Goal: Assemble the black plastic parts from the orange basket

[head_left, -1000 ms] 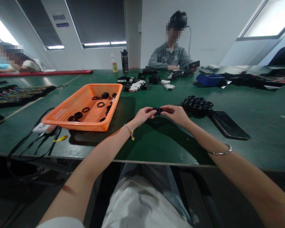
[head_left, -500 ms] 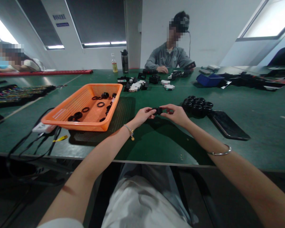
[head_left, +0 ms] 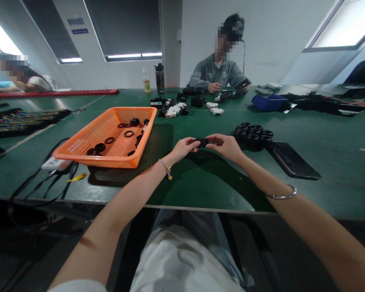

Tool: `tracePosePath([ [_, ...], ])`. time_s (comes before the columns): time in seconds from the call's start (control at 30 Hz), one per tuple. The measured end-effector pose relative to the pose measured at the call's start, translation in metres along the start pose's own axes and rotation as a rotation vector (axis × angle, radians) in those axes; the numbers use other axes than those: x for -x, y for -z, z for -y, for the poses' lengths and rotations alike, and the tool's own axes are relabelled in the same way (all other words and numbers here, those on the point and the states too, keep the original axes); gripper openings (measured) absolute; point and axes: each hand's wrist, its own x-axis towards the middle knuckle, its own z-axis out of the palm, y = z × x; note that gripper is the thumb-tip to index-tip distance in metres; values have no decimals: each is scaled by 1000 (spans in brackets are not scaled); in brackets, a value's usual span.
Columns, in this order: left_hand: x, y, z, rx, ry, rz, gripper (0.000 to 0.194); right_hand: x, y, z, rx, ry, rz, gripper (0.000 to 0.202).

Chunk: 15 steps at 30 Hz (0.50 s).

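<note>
A small black round part is held just above the green table, pinched from both sides. My left hand grips its left end between thumb and fingers. On the other end, my right hand closes its fingertips. The fingers partly cover the part, so its exact shape is hidden. Just right of my right hand stands a cluster of black ring-shaped pieces. An orange basket to the left of my hands contains several black rings and caps.
A phone lies to the right. Cables and a white power strip sit by the front left edge. Farther back are white and black parts, a blue bin and two bottles. A person sits opposite.
My hands stay in nearly the same place, with the black part turned slightly between the fingers. The person opposite has shifted a hand a little.
</note>
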Motion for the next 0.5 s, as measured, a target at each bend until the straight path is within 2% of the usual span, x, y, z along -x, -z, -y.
tracePosePath([
  [0.23,-2,2,3,8,-14,18,16,0,-1,-1,-5,-8,18,29],
  [0.4,-2,1,2,13,26,35,13,0,-3,1,-19,8,-21,30],
  [0.5,-1,0,0,26,48,44,16,1,-4,3,-15,10,2,29],
])
